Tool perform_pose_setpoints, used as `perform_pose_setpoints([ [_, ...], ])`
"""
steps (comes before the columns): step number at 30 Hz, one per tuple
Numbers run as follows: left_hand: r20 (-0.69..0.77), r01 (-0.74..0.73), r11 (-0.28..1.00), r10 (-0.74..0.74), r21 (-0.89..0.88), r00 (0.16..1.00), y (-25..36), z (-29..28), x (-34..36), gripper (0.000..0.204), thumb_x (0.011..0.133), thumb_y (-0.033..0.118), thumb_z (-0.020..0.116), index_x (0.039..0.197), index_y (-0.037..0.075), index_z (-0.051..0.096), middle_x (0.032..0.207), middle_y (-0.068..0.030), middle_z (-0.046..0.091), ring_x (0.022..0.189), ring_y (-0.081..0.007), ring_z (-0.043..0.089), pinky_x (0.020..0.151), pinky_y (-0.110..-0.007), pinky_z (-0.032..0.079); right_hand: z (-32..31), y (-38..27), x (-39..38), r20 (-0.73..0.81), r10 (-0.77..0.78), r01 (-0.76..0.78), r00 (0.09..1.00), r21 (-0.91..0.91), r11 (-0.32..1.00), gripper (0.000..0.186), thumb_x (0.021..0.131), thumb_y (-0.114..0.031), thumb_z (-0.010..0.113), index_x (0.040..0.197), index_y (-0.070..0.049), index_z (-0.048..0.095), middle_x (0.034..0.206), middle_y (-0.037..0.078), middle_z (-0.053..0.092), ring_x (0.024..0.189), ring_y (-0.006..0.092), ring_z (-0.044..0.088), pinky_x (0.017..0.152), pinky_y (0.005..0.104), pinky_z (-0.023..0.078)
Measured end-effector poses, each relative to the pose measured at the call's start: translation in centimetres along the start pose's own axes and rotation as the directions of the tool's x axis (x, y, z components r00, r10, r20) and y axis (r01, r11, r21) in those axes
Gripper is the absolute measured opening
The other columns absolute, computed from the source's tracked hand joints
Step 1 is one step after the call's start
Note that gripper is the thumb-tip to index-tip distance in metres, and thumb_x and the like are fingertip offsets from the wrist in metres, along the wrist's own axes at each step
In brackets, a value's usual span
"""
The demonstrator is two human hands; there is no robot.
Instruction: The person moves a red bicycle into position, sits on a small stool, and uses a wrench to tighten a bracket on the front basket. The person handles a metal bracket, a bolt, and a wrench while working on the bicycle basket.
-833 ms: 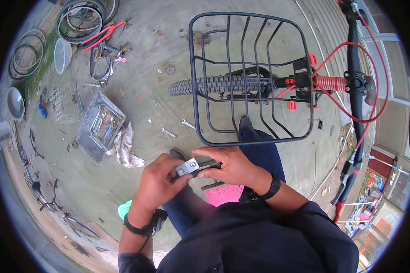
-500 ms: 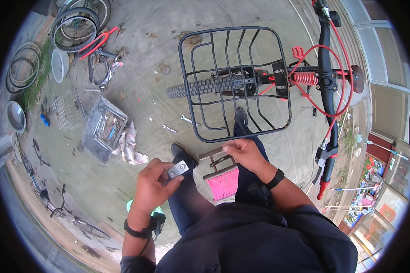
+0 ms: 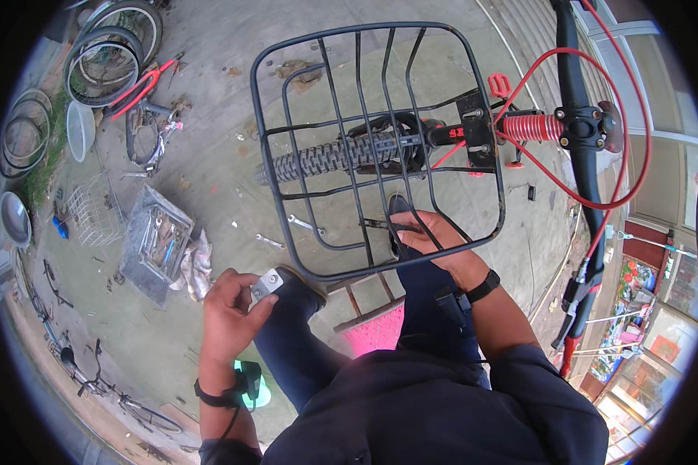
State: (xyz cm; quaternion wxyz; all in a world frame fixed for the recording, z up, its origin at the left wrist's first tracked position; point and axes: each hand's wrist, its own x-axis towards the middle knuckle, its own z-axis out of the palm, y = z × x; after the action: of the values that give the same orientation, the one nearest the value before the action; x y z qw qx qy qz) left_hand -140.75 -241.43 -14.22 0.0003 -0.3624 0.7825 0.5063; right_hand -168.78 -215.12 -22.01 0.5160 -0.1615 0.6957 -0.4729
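Observation:
My left hand (image 3: 233, 310), at lower left of centre, pinches a small silver metal bracket (image 3: 267, 282) with bolts in it. My right hand (image 3: 434, 236) is under the right front of a black wire bicycle basket (image 3: 357, 271), fingers closed on a narrow dark metal piece (image 3: 376, 224). The basket is fixed by a black plate (image 3: 477, 132) to a bicycle with a knobby tyre (image 3: 302, 159), red coiled sleeve (image 3: 527, 128), red cables and black handlebar (image 3: 578, 85). Below the basket, between my legs, is a stool with pink woven cords (image 3: 372, 329).
Spanners (image 3: 306, 225) lie on the concrete near a grey tool tray (image 3: 132, 263) and a stained rag (image 3: 196, 271). At left are wheels (image 3: 105, 74), a red fork (image 3: 136, 97), basins (image 3: 81, 132), a white wire basket (image 3: 93, 213) and other bicycles (image 3: 139, 411). A glazed wall runs along the right.
My hands have separated: the left moved left with the bracket, the right moved up and forward under the basket with the dark piece. The view has shifted, so the basket appears further left.

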Motion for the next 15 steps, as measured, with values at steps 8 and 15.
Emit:
perform_pose_setpoints([
  [8, -0.068, -0.122, 0.992, 0.121, -0.011, 0.99, -5.6, 4.2, 4.1, 0.03, 0.071, 0.003, 0.086, 0.096, 0.001, 0.069, 0.072, -0.0002, 0.044, 0.059, -0.0094, 0.038, 0.053, -0.027, 0.03, -1.1, -1.1, 2.6, 0.073, -0.332, 0.301, 0.94, -0.633, 0.713, 0.029, 0.091, -0.017, 0.072, 0.118, -0.006, 0.073, 0.103, 0.015, 0.071, 0.096, 0.034, 0.068, 0.084, 0.0388, 0.054],
  [15, -0.099, -0.169, 0.982, 0.178, 0.09, 0.979, -8.3, 6.5, 5.1, 0.03, 0.072, 0.008, 0.087, 0.094, 0.001, 0.067, 0.074, 0.0002, 0.045, 0.066, -0.0121, 0.041, 0.061, -0.029, 0.035, -1.2, 1.1, 4.5, 0.203, -0.549, 0.524, 0.811, -0.671, 0.526, 0.026, 0.094, -0.017, 0.069, 0.117, -0.005, 0.072, 0.101, 0.015, 0.073, 0.096, 0.0355, 0.068, 0.087, 0.0431, 0.054],
])
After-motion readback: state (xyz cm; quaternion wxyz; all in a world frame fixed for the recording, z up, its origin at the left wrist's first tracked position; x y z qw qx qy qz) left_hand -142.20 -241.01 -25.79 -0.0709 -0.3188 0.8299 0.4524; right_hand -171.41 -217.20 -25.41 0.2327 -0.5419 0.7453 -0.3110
